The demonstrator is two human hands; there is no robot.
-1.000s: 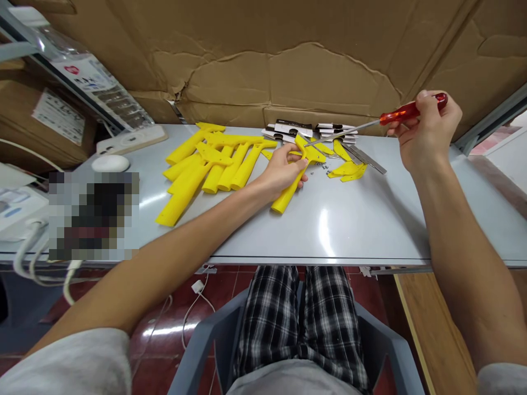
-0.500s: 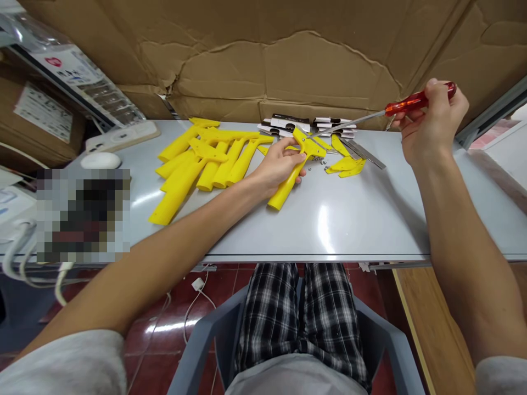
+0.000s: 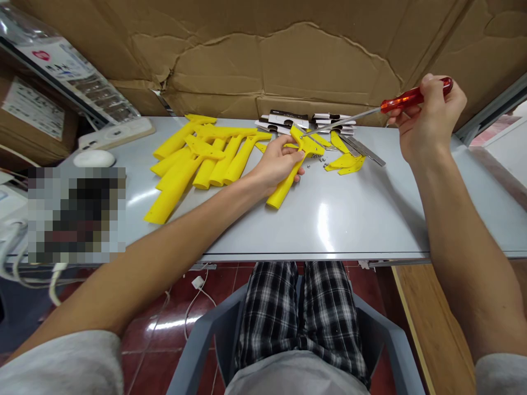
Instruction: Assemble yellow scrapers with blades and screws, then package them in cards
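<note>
My left hand (image 3: 282, 163) is closed around a yellow scraper handle (image 3: 284, 186), a plastic piece with a wide forked head and a round grip pointing toward me. With its fingers wrapped round the red grip, my right hand (image 3: 432, 120) holds a screwdriver (image 3: 403, 101) at a slant. The long metal shaft runs down left, and its tip is at a small screw on the handle's head. Loose screws (image 3: 319, 158) lie just behind the held handle. To their right are flat yellow plates (image 3: 346, 162) and thin metal blades (image 3: 368, 151).
Several more yellow handles (image 3: 177, 184) are piled on the left of the grey table (image 3: 349, 219). Small black-and-white packets (image 3: 288, 119) sit at the back against a cardboard sheet (image 3: 308, 66). A power strip (image 3: 117, 134) and a white mouse (image 3: 94, 158) lie farther left.
The screwdriver has shifted slightly left, its tip nearer the screw on the handle's head. My left hand keeps its grip. The whole view has moved a little.
</note>
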